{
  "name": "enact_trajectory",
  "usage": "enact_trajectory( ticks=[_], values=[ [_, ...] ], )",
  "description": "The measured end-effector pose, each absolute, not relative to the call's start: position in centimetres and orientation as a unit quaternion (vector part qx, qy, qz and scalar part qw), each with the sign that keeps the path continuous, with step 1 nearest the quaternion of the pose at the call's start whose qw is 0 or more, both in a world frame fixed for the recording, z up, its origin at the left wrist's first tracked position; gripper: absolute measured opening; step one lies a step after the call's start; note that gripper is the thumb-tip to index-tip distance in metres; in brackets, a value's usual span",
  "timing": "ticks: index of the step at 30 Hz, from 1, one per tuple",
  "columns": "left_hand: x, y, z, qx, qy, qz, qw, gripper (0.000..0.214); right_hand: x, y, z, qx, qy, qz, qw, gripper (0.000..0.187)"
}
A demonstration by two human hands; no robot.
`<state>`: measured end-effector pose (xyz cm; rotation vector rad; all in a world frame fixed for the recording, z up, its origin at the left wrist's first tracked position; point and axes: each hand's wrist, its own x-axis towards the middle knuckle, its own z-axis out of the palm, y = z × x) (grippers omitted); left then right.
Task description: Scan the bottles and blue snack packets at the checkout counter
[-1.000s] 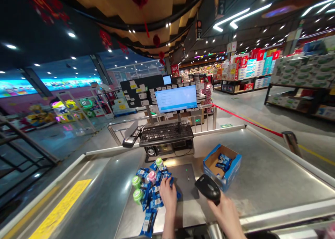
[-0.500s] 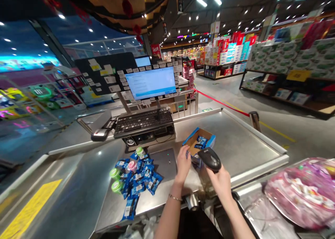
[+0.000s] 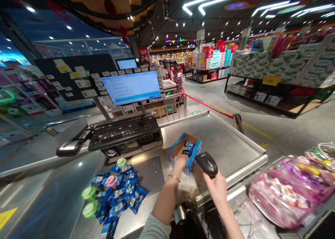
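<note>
My left hand [image 3: 181, 160] reaches over the near edge of a small blue-and-brown cardboard box [image 3: 198, 149], beside the blue packets [image 3: 188, 148] inside it. Its fingers are mostly hidden, so whether they grip a packet does not show. In my right hand [image 3: 216, 183] is a black barcode scanner [image 3: 207, 164], held just right of the box with its head toward it. A heap of blue packets [image 3: 119, 193] lies to the left on the counter, among green-lidded tubs [image 3: 89, 193] and a pink-lidded tub [image 3: 111, 181].
A monitor [image 3: 132, 88] and keyboard [image 3: 124, 129] stand behind the packets. A flat dark panel [image 3: 150, 176] is set in the metal counter [image 3: 217, 141]. At the right lies a pink plastic-wrapped bundle [image 3: 277, 193]. A red barrier strap [image 3: 206, 104] runs beyond the counter.
My left hand has moved down into the box from its near left side. My right hand still holds the scanner beside the box. The view has turned right.
</note>
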<state>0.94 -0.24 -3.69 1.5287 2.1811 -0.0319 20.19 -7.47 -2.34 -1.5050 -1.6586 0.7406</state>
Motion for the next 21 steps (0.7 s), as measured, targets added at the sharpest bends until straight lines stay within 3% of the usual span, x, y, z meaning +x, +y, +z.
enact_trajectory(
  ticks=[9, 15, 21],
  values=[
    [1.4, -0.7, -3.2, 0.575, 0.796, -0.031, 0.187, 0.020, 19.8, -7.5, -2.2, -0.598, -0.644, 0.319, 0.355, 0.049],
    [1.6, -2.0, -2.2, 0.562, 0.822, 0.023, 0.087, 0.037, 19.6, -7.9, -1.6, -0.578, -0.657, 0.306, 0.375, 0.048],
    [0.8, -4.9, -1.1, 0.560, 0.789, 0.252, -0.006, 0.047, 19.5, -8.0, -1.3, -0.569, -0.655, 0.310, 0.388, 0.051]
  ],
)
